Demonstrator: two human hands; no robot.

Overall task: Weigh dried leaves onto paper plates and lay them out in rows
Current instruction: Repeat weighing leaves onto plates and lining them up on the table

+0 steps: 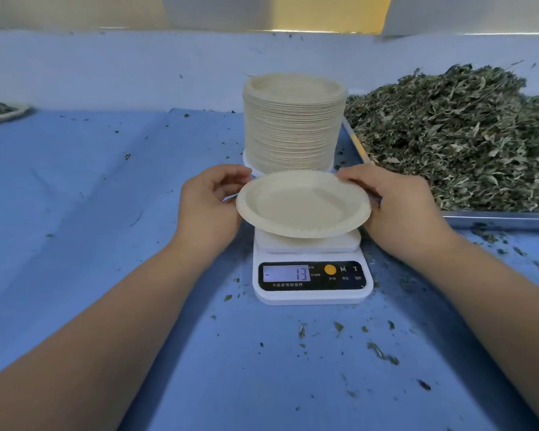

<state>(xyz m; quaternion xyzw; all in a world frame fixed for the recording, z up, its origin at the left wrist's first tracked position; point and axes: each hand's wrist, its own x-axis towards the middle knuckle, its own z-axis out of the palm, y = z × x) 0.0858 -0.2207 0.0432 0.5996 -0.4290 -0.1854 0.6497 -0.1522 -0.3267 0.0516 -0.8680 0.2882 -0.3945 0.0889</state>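
An empty beige paper plate (302, 203) hovers slightly tilted just over the white digital scale (311, 293), whose display reads -13. My left hand (206, 206) grips the plate's left rim, and my right hand (399, 203) pinches its right rim. Behind the scale stands a tall stack of paper plates (293, 126). A big heap of dried green leaves (455, 135) fills a metal tray (498, 219) at the right.
A blue cloth (91, 213) covers the table, with leaf crumbs (380, 353) scattered in front and to the right of the scale. One filled plate (0, 112) sits at the far left edge. A pale wall runs along the back.
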